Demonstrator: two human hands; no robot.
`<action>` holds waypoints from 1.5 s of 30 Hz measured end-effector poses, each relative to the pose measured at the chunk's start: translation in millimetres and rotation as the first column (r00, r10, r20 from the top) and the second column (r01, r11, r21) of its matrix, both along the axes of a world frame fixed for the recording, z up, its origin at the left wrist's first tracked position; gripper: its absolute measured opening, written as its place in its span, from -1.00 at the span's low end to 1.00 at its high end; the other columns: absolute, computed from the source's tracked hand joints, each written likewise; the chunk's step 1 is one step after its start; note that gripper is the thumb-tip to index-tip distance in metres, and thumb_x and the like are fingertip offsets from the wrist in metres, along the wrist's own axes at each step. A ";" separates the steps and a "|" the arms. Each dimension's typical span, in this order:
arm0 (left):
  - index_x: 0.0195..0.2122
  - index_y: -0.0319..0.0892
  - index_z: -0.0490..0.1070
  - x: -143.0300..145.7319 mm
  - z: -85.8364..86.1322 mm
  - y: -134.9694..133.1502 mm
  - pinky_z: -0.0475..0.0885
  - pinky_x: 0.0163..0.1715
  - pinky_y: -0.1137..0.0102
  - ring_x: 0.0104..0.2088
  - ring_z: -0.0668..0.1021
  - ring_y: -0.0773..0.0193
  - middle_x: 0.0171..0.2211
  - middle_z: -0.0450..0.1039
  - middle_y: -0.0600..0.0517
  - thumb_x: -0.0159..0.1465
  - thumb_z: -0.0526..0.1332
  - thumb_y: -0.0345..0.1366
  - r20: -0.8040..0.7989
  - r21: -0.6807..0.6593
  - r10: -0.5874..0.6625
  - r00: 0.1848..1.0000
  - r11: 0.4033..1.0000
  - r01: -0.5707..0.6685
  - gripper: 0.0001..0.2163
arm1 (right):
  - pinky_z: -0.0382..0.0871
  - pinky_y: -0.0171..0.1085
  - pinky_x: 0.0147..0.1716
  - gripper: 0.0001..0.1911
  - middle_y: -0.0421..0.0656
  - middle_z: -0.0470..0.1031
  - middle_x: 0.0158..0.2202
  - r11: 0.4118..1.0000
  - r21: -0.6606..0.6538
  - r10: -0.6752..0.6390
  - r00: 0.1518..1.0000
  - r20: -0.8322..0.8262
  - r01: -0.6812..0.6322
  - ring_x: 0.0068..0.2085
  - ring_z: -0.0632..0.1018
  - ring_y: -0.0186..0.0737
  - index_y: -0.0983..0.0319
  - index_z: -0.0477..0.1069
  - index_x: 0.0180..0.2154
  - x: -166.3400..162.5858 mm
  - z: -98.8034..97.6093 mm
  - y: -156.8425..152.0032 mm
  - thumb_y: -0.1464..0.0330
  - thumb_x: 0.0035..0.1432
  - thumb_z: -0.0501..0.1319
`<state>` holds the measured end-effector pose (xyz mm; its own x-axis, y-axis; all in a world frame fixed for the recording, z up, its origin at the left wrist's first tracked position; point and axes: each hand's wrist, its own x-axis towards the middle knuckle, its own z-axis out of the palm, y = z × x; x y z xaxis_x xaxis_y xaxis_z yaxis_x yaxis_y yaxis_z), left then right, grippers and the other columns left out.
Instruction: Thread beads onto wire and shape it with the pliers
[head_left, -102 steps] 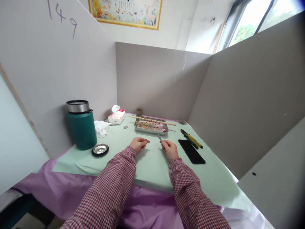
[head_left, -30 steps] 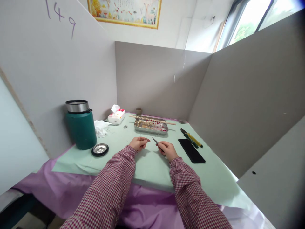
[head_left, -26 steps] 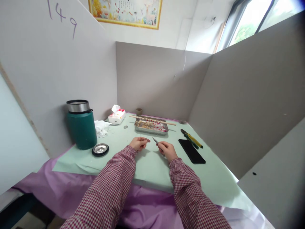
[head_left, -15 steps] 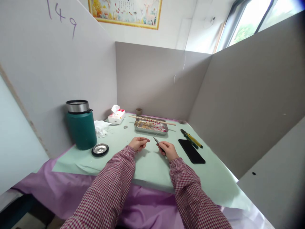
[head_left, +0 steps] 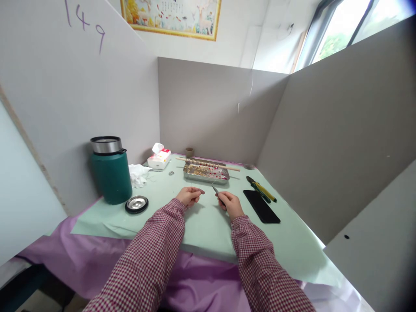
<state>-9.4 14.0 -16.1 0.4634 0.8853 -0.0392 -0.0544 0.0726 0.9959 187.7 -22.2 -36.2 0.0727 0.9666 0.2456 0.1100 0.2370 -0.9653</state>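
Note:
My left hand (head_left: 189, 196) rests on the pale green mat (head_left: 162, 208), fingers curled into a pinch on something too small to make out. My right hand (head_left: 230, 203) is closed round a slim metal tool like tweezers (head_left: 216, 190), whose tip points up and left toward the left hand. A steel tray (head_left: 206, 173) of small gold and red beads lies just beyond both hands. A wooden stick (head_left: 208, 164) threaded with beads rests across the tray's far rim.
A green flask (head_left: 110, 170) stands at the left with its steel lid (head_left: 137, 203) lying in front. A tissue pack (head_left: 159, 158) and crumpled tissue (head_left: 138, 173) sit behind. Yellow-green pliers (head_left: 261, 188) and a black phone (head_left: 261, 206) lie right. Grey partitions enclose the desk.
My right hand first shifted left, bringing the tool tip close to the left hand, and has now drawn back slightly to the right. The left hand stays put.

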 end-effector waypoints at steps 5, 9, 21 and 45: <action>-0.24 -0.34 0.36 -0.4 -1.2 1.2 -0.12 -0.82 0.53 -0.84 0.06 0.57 -0.71 0.22 0.18 0.08 0.15 -0.29 0.005 0.001 -0.019 1.000 1.000 0.019 -0.75 | 0.03 -0.39 -0.68 -0.61 -0.24 0.30 -0.64 0.998 0.044 -0.054 0.999 0.008 0.053 -0.64 0.20 -0.43 0.31 0.44 -0.37 2.0 -1.4 1.7 0.10 -0.06 0.15; -0.22 -0.34 0.36 -0.7 -2.3 2.0 -0.13 -0.82 0.52 -0.84 0.05 0.58 -0.70 0.22 0.19 0.08 0.16 -0.29 0.001 -0.003 -0.034 0.999 0.999 0.034 -0.74 | 0.03 -0.39 -0.68 -0.60 -0.25 0.28 -0.66 0.998 0.042 -0.044 0.999 0.005 0.043 -0.65 0.20 -0.43 0.30 0.44 -0.38 1.5 -1.0 1.6 0.09 -0.05 0.14; -0.21 -0.32 0.35 1.2 -3.1 2.5 -0.07 -0.82 0.53 -0.81 0.09 0.57 -0.67 0.22 0.19 0.09 0.17 -0.23 -0.022 0.002 0.046 0.999 0.999 -0.046 -0.71 | 0.22 -0.36 -0.59 -0.62 -0.17 0.36 -0.59 0.993 0.046 -0.114 0.990 0.088 0.110 -0.57 0.32 -0.35 0.32 0.44 -0.34 0.5 1.8 0.9 0.13 -0.09 0.18; -0.20 -0.33 0.41 11.4 -0.2 -6.4 -0.07 -0.81 0.54 -0.83 0.08 0.57 -0.70 0.24 0.17 0.11 0.11 -0.29 -0.229 0.135 0.035 0.973 0.991 -0.004 -0.72 | 0.30 -0.28 -0.33 -0.74 -0.12 0.47 -0.39 0.968 0.233 -0.167 0.941 0.294 0.099 -0.36 0.44 -0.21 0.26 0.45 -0.36 -10.7 -3.7 -2.4 0.24 -0.01 0.11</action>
<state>2.0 7.5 -16.3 0.4382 0.8985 -0.0245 0.1777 -0.0599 0.9823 177.1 -24.6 -39.9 0.0843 0.8765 0.4740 0.4390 0.3944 -0.8073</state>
